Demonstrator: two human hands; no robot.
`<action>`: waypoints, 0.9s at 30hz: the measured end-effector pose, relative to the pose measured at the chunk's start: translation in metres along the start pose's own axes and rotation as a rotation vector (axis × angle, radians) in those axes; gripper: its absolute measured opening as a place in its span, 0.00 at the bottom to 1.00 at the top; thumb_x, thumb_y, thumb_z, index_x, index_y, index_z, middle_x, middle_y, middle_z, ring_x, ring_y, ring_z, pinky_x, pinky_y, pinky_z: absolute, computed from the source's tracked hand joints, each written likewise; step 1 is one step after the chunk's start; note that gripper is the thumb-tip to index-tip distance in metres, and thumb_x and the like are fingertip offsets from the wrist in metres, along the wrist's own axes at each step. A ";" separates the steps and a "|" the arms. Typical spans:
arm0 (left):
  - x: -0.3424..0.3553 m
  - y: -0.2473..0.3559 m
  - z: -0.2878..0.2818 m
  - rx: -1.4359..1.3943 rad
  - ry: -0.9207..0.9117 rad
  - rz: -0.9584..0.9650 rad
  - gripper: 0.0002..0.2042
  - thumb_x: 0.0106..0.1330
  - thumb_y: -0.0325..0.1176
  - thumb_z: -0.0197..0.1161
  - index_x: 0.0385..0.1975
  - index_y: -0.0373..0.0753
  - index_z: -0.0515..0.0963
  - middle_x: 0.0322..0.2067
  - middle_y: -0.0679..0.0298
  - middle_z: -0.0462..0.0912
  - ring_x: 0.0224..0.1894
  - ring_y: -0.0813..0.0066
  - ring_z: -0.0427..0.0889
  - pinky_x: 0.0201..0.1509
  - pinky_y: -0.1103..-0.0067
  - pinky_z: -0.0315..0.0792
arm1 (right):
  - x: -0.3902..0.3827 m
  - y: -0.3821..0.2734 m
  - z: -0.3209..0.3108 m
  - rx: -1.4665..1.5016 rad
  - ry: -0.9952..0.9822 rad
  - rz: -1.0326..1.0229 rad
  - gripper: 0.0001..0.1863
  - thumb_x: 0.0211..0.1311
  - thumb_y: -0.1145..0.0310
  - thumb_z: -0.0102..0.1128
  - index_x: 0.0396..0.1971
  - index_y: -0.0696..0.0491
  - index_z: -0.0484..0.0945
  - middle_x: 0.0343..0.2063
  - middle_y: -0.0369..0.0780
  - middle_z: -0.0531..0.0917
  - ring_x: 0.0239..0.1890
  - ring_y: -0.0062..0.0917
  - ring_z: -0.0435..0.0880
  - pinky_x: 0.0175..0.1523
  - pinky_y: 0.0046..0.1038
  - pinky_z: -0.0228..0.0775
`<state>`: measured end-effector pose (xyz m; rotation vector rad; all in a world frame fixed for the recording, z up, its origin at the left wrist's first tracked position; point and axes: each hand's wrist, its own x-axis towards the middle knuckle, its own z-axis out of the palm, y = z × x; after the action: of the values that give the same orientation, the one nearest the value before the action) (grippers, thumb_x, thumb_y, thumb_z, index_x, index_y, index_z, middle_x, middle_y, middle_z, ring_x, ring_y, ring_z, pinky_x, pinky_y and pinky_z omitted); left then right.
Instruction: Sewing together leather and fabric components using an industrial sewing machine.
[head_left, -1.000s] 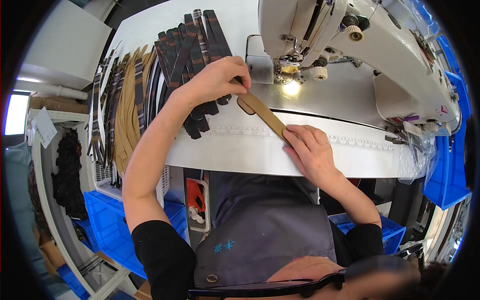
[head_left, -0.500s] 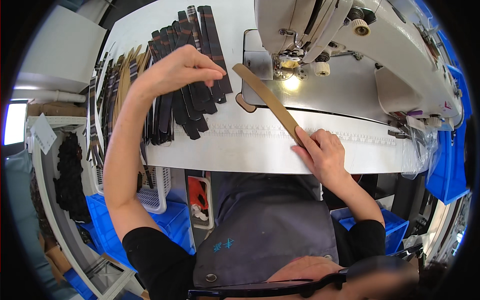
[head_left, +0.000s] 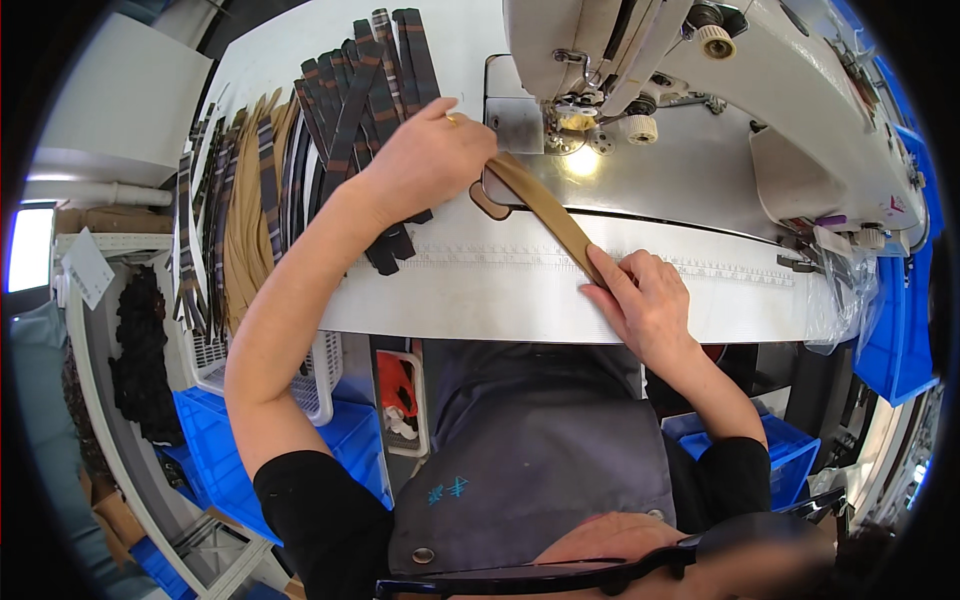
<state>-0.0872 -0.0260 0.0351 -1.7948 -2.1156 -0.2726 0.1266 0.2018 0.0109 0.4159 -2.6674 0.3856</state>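
A long tan strip (head_left: 545, 212), flat and slightly curved, slants over the white table in front of the sewing machine. Its near end sits pinched between the thumb and fingers of my right hand (head_left: 645, 300). At the far end my left hand (head_left: 435, 160) closes round the strip, back of the hand up, so the fingertips are partly hidden. The sewing machine (head_left: 600, 60) stands just beyond, its lamp lighting the needle area (head_left: 578, 125); the strip is apart from the needle.
Dark strips with brown bands (head_left: 350, 110) lie piled at the table's left, beside tan and plaid strips (head_left: 250, 200) hanging over the edge. A ruler scale (head_left: 480, 262) runs along the white table (head_left: 450, 310). Blue bins (head_left: 350, 440) and a white basket (head_left: 325, 370) are below.
My left hand has moved right and down from above the dark strips and taken hold of the tan strip's far end. My right hand stays nearly in place.
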 end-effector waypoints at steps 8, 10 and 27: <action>-0.027 -0.017 -0.084 -1.311 -0.052 -0.984 0.10 0.64 0.28 0.58 0.42 0.32 0.80 0.34 0.59 0.85 0.33 0.76 0.84 0.36 0.85 0.76 | 0.001 -0.002 -0.001 0.014 -0.015 -0.009 0.25 0.49 0.64 0.70 0.49 0.52 0.80 0.25 0.36 0.70 0.24 0.26 0.71 0.30 0.28 0.65; -0.042 -0.018 -0.089 -1.435 0.021 -1.072 0.11 0.63 0.27 0.59 0.43 0.31 0.80 0.36 0.57 0.85 0.35 0.74 0.85 0.38 0.85 0.77 | 0.002 -0.003 -0.004 0.013 -0.019 -0.012 0.25 0.49 0.65 0.70 0.49 0.53 0.79 0.25 0.36 0.70 0.24 0.26 0.71 0.30 0.28 0.65; 0.019 0.051 -0.013 -1.035 0.015 -1.088 0.30 0.58 0.30 0.66 0.61 0.36 0.63 0.33 0.64 0.79 0.33 0.81 0.80 0.37 0.82 0.71 | 0.004 -0.003 0.000 0.009 -0.014 -0.047 0.22 0.51 0.69 0.68 0.48 0.56 0.78 0.24 0.37 0.69 0.24 0.26 0.72 0.30 0.29 0.65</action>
<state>-0.0385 -0.0041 0.0500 -0.6432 -2.9687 -1.8736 0.1248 0.1980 0.0134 0.4849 -2.6648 0.3821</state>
